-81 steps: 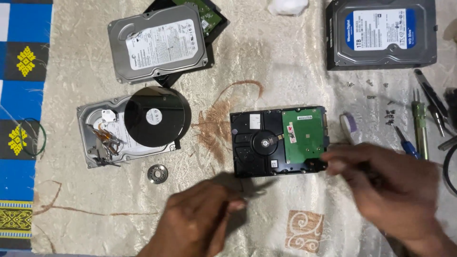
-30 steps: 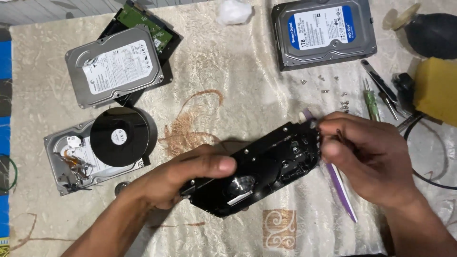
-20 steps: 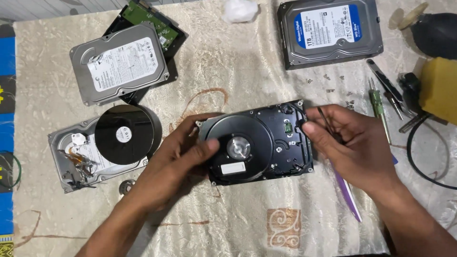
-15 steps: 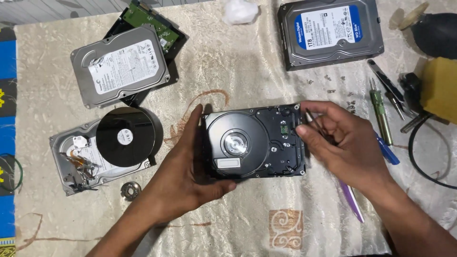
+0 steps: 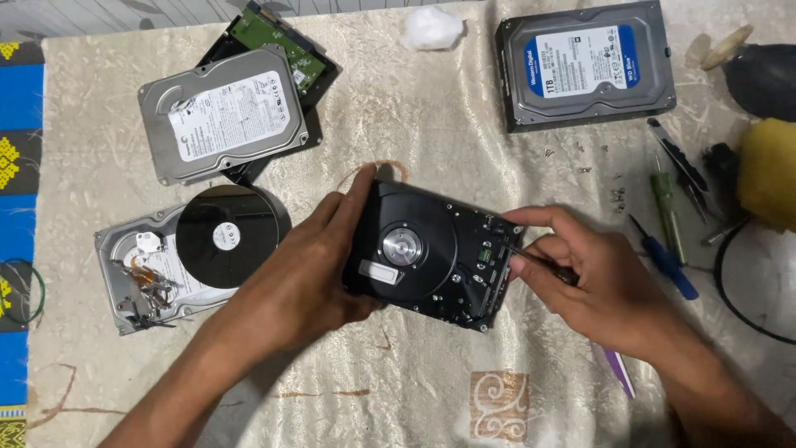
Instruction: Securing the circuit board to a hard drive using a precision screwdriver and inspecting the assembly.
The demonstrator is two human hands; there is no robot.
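Left hand [image 5: 307, 274] grips the black hard drive [image 5: 427, 253] by its left edge, thumb along the top, tilting it just above the cloth-covered tabletop [image 5: 414, 108]. Right hand [image 5: 593, 278] is clenched on a thin dark tool [image 5: 539, 263], tip touching the drive's right end. Off to the left lies an opened drive [image 5: 195, 257] with its platter bared; a silver drive [image 5: 224, 112] sits behind it, and a blue-labelled drive [image 5: 589, 62] at top right.
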